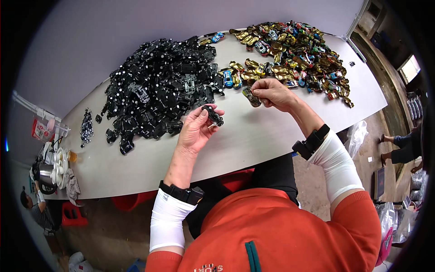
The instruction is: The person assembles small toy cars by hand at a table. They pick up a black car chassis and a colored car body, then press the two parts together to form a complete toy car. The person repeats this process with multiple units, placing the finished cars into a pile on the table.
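Between the thumb and fingers of my left hand [194, 129] is a black toy car chassis [213, 116], held just in front of a big heap of black chassis [158, 77]. My right hand [276, 94] pinches a toy car body [250, 97], gold and dark in tone, above the table. Beyond that hand lies a second heap, made of gold and multicoloured car bodies [303, 59]. A blue toy car body [227, 79] rests at this heap's left end. The two held parts are apart from each other.
The white table [253, 145] curves across in front of me. A small pile of wheels [86, 127] lies at the left. Cups on a tray [60, 167] and a metal pot [46, 176] stand at the left end. Red stools [73, 214] are below. Other people appear at both sides.
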Demonstrator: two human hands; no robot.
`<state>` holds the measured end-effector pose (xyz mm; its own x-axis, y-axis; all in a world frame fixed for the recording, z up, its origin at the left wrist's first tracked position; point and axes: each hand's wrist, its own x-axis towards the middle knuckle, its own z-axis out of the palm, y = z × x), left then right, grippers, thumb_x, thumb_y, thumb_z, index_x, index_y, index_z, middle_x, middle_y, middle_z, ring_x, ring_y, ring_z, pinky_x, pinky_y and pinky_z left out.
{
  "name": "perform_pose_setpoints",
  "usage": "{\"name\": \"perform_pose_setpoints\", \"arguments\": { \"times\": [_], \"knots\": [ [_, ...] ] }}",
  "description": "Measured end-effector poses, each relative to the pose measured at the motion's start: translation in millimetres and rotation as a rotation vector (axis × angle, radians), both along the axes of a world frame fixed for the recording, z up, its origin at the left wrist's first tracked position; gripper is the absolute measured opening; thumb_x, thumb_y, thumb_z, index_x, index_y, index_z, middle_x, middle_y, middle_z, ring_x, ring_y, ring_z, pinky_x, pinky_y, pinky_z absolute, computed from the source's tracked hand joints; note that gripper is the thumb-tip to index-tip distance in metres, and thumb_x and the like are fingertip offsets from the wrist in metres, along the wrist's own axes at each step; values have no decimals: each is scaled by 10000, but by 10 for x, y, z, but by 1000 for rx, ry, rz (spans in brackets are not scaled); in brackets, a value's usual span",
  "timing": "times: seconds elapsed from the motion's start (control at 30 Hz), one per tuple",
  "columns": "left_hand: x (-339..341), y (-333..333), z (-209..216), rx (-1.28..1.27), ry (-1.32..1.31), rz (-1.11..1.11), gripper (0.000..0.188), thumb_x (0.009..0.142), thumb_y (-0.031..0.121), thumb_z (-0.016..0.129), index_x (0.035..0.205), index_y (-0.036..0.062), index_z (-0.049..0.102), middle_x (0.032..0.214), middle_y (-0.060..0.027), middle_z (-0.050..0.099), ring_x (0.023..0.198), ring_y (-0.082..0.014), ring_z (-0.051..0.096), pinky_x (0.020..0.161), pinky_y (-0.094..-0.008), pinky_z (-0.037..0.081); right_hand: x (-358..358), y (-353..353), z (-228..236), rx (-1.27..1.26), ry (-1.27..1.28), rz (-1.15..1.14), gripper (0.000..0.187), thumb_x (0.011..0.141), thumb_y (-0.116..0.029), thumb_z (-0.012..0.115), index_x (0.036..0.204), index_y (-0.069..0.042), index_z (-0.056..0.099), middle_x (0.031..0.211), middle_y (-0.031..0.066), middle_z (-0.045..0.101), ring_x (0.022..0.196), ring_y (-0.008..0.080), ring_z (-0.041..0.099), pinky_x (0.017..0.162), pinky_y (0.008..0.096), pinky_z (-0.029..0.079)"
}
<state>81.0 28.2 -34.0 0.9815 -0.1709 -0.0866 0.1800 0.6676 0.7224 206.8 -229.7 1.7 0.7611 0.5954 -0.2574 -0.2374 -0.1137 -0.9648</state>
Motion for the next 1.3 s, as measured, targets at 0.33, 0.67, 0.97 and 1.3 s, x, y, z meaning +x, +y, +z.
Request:
{"name": "perform_pose_setpoints", "arguments": {
  "times": [0.33, 0.67, 0.97, 1.3],
  "knots": [
    [-247, 73, -141, -115, 29, 26, 357, 905, 191, 569, 1191, -14, 508, 1077, -164, 615, 817, -154, 621, 626, -284, 515, -188, 314, -263, -197, 82, 313, 81, 874, -136, 588, 926, -77, 608, 662, -50, 515, 545, 44, 420, 450, 199, 321],
    [-273, 113, -200, -221, -50, 4, 428, 874, 164, 616, 1231, -30, 480, 1095, -204, 600, 600, -42, 464, 602, -252, 474, -174, 330, -364, -539, -938, 44, 149, 771, -113, 670, 859, 7, 655, 804, 210, 636, 768, 338, 622, 684, 384, 481],
    [-302, 180, -168, -216, -70, 53, 433, 912, 242, 558, 1221, -45, 462, 1018, -188, 610, 686, -168, 555, 545, -257, 466, -210, 595, -267, -535, -1097, -30, 148, 789, -177, 660, 867, -53, 645, 780, 179, 606, 773, 362, 589, 686, 447, 458],
    [-375, 358, -239, -151, -61, 87, 426, 933, 264, 521, 1208, -57, 463, 980, -171, 617, 731, -157, 595, 482, -236, 439, -125, 924, -442, -445, -829, 6, 285, 810, -168, 657, 1052, -21, 622, 861, 191, 657, 801, 329, 641, 718, 405, 482]
  ]
}}
